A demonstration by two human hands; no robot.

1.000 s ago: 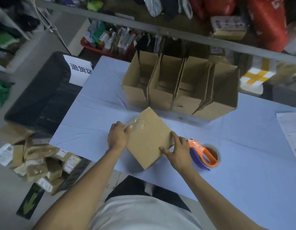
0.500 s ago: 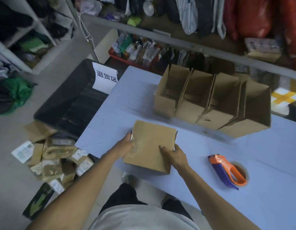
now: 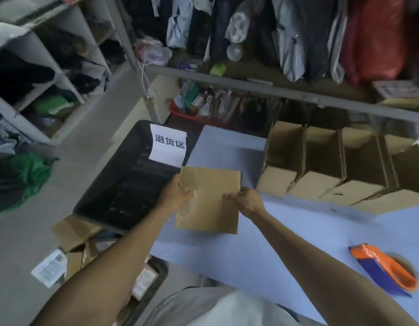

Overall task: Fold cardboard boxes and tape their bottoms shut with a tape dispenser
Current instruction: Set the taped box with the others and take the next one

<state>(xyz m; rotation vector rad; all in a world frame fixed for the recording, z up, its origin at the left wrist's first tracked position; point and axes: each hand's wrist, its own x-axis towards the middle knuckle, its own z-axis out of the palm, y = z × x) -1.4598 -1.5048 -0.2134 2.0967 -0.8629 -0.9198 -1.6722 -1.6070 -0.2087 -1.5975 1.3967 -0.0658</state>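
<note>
Slippage is the main risk: the flat brown cardboard box (image 3: pixel 209 200) hangs over the near-left corner of the blue-covered table (image 3: pixel 262 250), held only at its edges, so a loosened grip could drop it toward the black bin (image 3: pixel 124 184). The left hand (image 3: pixel 178 196) clasps its taped left edge; the right hand (image 3: pixel 246 201) pinches the right edge. The orange-and-blue tape dispenser (image 3: pixel 387 269) lies well apart.
</note>
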